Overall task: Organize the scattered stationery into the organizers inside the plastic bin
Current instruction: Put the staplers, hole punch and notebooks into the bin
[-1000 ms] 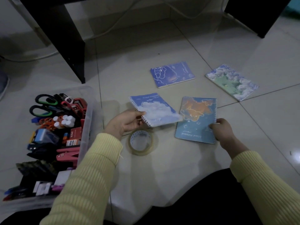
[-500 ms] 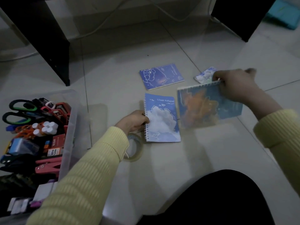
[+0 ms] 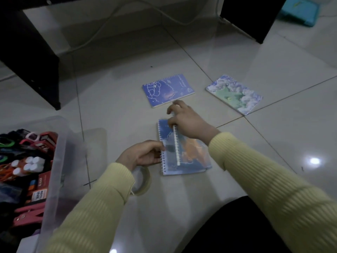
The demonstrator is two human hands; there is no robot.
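Note:
On the tiled floor a blue cloud notebook (image 3: 164, 132) lies under an orange-cloud notebook (image 3: 193, 152) that rests on it, shifted a little right. My left hand (image 3: 144, 154) pinches the lower notebook at its spiral edge. My right hand (image 3: 186, 121) grips the upper notebook at the far end of its spiral. A purple-blue notebook (image 3: 167, 90) and a green-cloud notebook (image 3: 234, 94) lie farther off. A roll of clear tape (image 3: 143, 181) lies partly under my left wrist. The clear plastic bin (image 3: 60, 161) stands at the left.
Inside the bin, organizers hold scissors (image 3: 7, 143), white-capped bottles (image 3: 27, 165), a pink punch (image 3: 27, 214) and small boxes. A dark furniture leg (image 3: 45, 73) stands beyond the bin, another at the far right (image 3: 255, 17). A cable (image 3: 127, 13) runs along the wall. My dark-clad knee (image 3: 237, 225) is below.
My right hand lifted the orange-cloud notebook from the floor, swung it up and left, and laid it on the blue cloud notebook. My left hand turned that notebook upright and kept hold of it.

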